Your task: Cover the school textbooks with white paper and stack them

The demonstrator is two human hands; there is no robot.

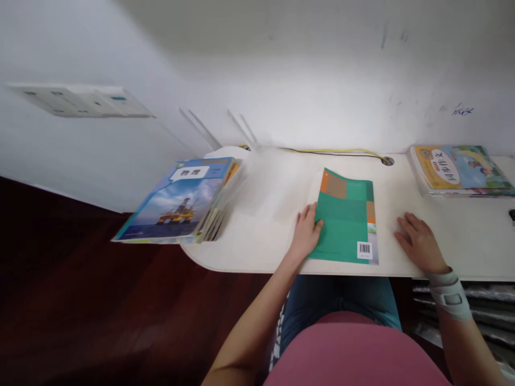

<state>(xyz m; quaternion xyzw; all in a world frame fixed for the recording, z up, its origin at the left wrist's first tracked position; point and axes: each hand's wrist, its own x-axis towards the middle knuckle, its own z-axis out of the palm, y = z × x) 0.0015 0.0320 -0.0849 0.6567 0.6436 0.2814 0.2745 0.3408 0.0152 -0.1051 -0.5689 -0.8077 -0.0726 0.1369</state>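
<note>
A green book [346, 217] lies back cover up on the white desk [265, 236], its barcode at the near right corner. My left hand [306, 231] rests at the book's left edge, fingertips touching the cover, fingers stretched out. My right hand [418, 240] lies flat on the desk just right of the book, fingers apart, holding nothing. A grey band wraps my right wrist.
A stack of books [183, 201] topped by a blue cover with an oil rig overhangs the desk's left end. Another stack [458, 169] sits at the back right. A yellow cable [333, 152] runs along the wall to a desk hole. Dark red floor lies left.
</note>
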